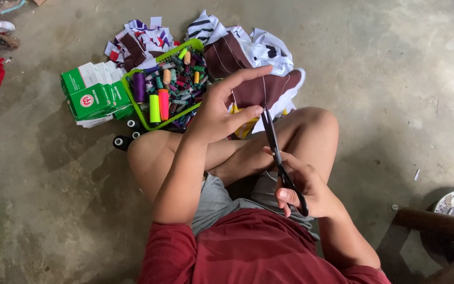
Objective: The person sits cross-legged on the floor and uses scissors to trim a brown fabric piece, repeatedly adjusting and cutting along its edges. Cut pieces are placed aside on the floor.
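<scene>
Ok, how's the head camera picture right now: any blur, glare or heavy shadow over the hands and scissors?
Head view: even, soft daylight, no glare on the concrete floor. Left hand and right hand are fairly sharp; the scissors read clearly, tips slightly soft. Faint shadow lies left of the green basket. Wide-lens bending shows at the edges.
</scene>
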